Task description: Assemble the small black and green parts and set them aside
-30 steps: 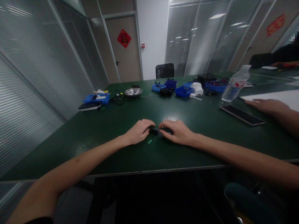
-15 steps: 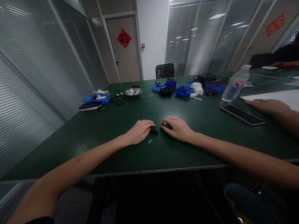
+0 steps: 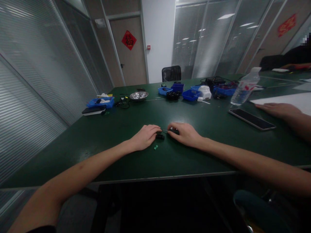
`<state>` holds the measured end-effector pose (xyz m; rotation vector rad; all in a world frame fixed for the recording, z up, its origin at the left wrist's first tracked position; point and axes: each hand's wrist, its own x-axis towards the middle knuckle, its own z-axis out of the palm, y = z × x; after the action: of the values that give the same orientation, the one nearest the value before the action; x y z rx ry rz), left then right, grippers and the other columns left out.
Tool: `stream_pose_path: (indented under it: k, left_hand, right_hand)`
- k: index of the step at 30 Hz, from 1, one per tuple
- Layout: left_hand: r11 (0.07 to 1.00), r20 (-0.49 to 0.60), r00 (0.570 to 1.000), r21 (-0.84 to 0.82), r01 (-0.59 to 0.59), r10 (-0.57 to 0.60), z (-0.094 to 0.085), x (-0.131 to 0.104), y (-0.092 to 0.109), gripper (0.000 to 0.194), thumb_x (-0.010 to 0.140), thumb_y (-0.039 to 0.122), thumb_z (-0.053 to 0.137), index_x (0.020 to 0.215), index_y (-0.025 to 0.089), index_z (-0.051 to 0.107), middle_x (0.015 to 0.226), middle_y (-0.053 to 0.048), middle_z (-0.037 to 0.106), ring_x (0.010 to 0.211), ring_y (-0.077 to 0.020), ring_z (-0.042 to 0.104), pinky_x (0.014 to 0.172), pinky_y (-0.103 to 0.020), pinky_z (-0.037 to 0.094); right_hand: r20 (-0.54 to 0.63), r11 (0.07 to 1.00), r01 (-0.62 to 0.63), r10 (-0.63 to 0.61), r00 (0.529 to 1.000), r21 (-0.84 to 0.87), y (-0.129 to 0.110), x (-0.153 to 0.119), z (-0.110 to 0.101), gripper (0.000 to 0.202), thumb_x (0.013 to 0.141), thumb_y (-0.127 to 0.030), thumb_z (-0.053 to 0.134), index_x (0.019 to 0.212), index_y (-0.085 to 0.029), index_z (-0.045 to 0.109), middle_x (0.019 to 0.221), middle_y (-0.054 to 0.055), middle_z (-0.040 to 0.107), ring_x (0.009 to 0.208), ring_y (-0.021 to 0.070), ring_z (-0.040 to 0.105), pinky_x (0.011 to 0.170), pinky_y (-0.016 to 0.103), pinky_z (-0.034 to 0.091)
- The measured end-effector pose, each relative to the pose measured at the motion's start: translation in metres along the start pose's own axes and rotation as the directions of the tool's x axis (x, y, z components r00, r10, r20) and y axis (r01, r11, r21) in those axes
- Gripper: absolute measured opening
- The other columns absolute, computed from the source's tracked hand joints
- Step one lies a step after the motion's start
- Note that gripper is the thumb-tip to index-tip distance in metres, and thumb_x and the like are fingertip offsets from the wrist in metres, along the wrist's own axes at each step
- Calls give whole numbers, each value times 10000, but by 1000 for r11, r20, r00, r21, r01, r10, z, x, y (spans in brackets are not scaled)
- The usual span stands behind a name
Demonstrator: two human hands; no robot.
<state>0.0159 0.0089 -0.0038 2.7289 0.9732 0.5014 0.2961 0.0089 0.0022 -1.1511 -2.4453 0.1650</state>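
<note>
My right hand (image 3: 186, 134) is closed round the dark handle of a screwdriver (image 3: 174, 131). Its thin metal shaft points left, toward the fingertips of my left hand (image 3: 145, 137). Those fingers are bent and pressed over a small black part, mostly hidden beneath them, and the shaft's tip meets it there. Just below the left fingertips lies a short black piece (image 3: 160, 137), shaped like a small block or cylinder. Closer to me, small green pieces (image 3: 155, 147) rest on the green table (image 3: 194, 161).
To the right lie a phone (image 3: 251, 119), a tilted-looking water bottle (image 3: 245, 86) and another person's hand (image 3: 279, 110) on white paper. Farther back stand a metal bowl (image 3: 139, 96) and several blue trays (image 3: 191, 95). At left, another blue tray (image 3: 100, 102) sits beside a dark box (image 3: 94, 110).
</note>
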Motion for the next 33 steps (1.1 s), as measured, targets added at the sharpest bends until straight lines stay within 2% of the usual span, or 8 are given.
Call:
stream_pose_path:
  k: [8, 11, 14, 17, 19, 25, 30, 33]
  left_hand:
    - [1000, -15, 1000, -22, 3, -3, -1, 0, 1, 373, 1092, 184, 449, 1410, 203, 643, 1498, -129, 639, 1420, -284, 560, 1166, -508, 443]
    - [997, -71, 997, -72, 5, -10, -2, -1, 3, 343, 1092, 165, 444, 1358, 193, 659, 1396, -117, 691, 1320, -266, 617, 1137, -487, 473]
    - [986, -125, 991, -152, -71, 52, -4, -2, 6, 350, 1099, 141, 427, 1349, 195, 667, 1352, -103, 705, 1280, -235, 632, 1144, -449, 483]
    - [964, -77, 986, -212, -163, 150, -10, -4, 10, 336, 1102, 146, 452, 1317, 211, 703, 1371, -92, 706, 1315, -226, 628, 1173, -428, 471]
    - [958, -24, 986, -234, -168, 167, -14, -9, 13, 315, 1110, 179, 482, 1313, 217, 719, 1362, -91, 715, 1310, -228, 638, 1173, -425, 473]
    - [958, 32, 994, -272, -93, 105, -23, -34, 19, 399, 1031, 379, 730, 1401, 234, 693, 1385, -112, 702, 1310, -265, 631, 1145, -446, 497]
    - [960, -3, 999, -274, -48, 49, -28, -50, 9, 209, 1072, 304, 659, 1237, 214, 752, 1232, -93, 743, 1185, -229, 677, 1072, -395, 529]
    - [961, -34, 998, -274, 37, -48, -33, -55, 6, 200, 1070, 273, 632, 1193, 207, 774, 1208, -88, 753, 1132, -225, 698, 1024, -380, 552]
  right_hand:
    - [-13, 1000, 22, -21, 1000, 10, 2, -1, 2, 203, 1054, -373, 606, 1173, -245, 709, 1078, 68, 799, 923, 255, 735, 765, 355, 508]
    - [0, 1000, 22, -22, 1000, -1, 1, -1, 1, 207, 1056, -378, 604, 1171, -242, 710, 1067, 69, 795, 913, 255, 727, 754, 354, 497]
    - [6, 1000, 17, -17, 1000, -12, 0, -1, 1, 206, 1054, -377, 604, 1169, -242, 711, 1065, 68, 793, 899, 253, 720, 743, 352, 487]
    - [0, 1000, 12, -12, 1000, -18, 0, -1, 1, 201, 1052, -383, 609, 1159, -246, 711, 1073, 67, 793, 906, 250, 719, 743, 344, 482]
    - [-7, 1000, 8, -8, 1000, -20, 1, -1, 1, 201, 1051, -386, 612, 1159, -248, 711, 1072, 65, 793, 908, 248, 720, 740, 339, 477]
    - [10, 1000, -8, 8, 1000, -17, -1, -1, 1, 232, 1066, -405, 587, 1174, -241, 710, 1063, 64, 789, 897, 244, 710, 736, 338, 463]
    - [13, 999, -15, 15, 1000, -35, 1, -1, 2, 237, 1064, -412, 587, 1184, -245, 706, 1080, 62, 788, 890, 239, 707, 733, 337, 456]
    - [20, 999, -15, 16, 1000, -31, 1, -1, 2, 229, 1065, -411, 585, 1173, -249, 705, 1074, 59, 786, 887, 240, 708, 731, 338, 452]
